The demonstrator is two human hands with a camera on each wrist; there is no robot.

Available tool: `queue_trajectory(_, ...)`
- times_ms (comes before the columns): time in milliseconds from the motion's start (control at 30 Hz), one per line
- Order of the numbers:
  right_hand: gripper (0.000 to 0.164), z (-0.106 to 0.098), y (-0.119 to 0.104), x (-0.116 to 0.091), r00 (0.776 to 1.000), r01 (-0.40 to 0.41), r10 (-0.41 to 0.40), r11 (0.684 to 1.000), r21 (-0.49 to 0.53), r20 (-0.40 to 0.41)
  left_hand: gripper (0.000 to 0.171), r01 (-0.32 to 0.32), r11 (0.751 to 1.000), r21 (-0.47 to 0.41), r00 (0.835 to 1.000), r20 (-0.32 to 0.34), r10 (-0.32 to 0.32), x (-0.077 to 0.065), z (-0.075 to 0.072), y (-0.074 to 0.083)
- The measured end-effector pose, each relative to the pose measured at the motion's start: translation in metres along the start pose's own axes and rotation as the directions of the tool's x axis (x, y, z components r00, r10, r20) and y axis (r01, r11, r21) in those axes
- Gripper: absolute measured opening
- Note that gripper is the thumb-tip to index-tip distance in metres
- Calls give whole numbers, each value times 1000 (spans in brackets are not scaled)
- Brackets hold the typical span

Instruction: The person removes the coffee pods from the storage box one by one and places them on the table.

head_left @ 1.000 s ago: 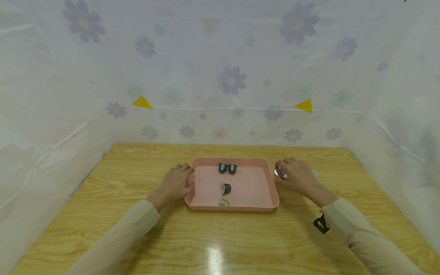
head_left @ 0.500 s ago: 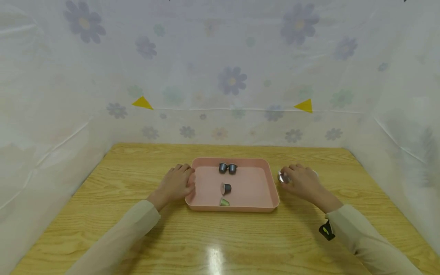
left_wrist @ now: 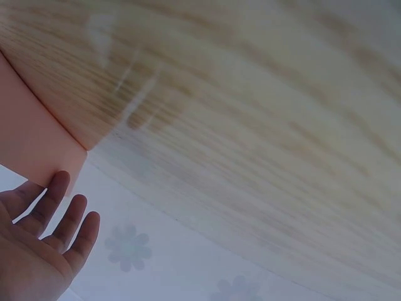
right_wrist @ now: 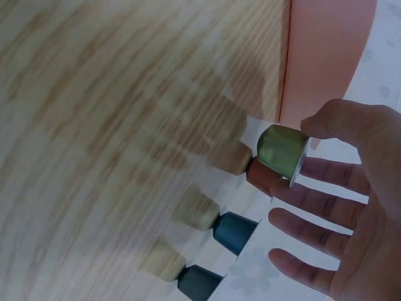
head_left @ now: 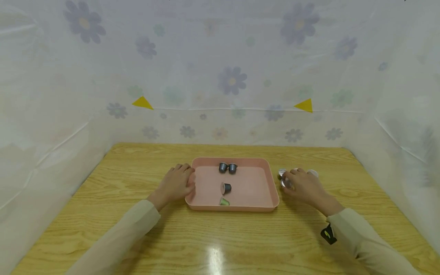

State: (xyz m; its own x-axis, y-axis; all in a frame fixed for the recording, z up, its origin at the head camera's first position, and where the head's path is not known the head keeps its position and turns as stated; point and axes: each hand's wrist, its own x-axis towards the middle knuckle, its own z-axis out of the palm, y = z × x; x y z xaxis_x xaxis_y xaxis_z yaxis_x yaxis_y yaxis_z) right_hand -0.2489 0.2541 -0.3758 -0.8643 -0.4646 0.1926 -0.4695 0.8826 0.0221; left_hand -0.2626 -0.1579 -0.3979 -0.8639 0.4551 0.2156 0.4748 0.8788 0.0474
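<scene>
My right hand pinches a green coffee capsule between thumb and fingers, its silver lid facing the palm. Just past the fingers, a reddish-brown capsule sits on the table, its lid up in the head view. Beside it stand a teal capsule and a dark green capsule. At the pink tray's left end, my left hand touches the wall with loosely extended fingers. Inside the tray lie a green capsule and several dark grey capsules.
The wooden table reaches back to a white, flower-printed curtain that also hangs at both sides. Two yellow triangles mark the curtain. A small black tag hangs from the right sleeve.
My right hand has moved slightly right and nearer to me, away from the tray's edge. A silver capsule lid now shows beyond its fingers. The left hand and the tray have stayed still.
</scene>
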Motion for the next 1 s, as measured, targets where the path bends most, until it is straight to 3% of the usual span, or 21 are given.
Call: queue_trajectory(1000,32,3,1,-3,999,26,-27,999,-28,-37,42,-13,1000,-13,1000,-21,13,0,3,-2)
